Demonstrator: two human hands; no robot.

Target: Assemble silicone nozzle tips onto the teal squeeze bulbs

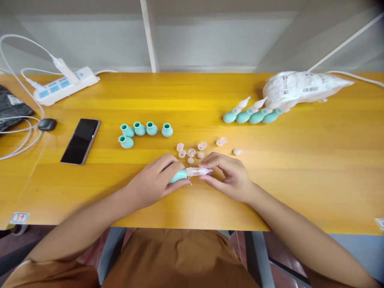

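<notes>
A nasal aspirator with a teal squeeze bulb point(179, 176) and a clear pointed nozzle point(196, 171) lies level between my two hands, just above the table. My left hand point(153, 178) is closed round the bulb and hides part of it. Thumb and fingers of my right hand point(232, 176) pinch the nozzle near its pointed end. Just beyond my hands are several small clear plastic parts point(191, 153), some ring-shaped. A small pointed tip point(237, 152) rests off to their right. Several open-necked teal bulbs point(151, 129) stand farther back on the left.
Several assembled aspirators point(243, 115) are lined up at the back right, against a white plastic bag point(295, 88). On the left are a phone point(80, 142), a black earbud case point(47, 125), and a power strip point(66, 86) with white cables. A partition borders the table's back edge.
</notes>
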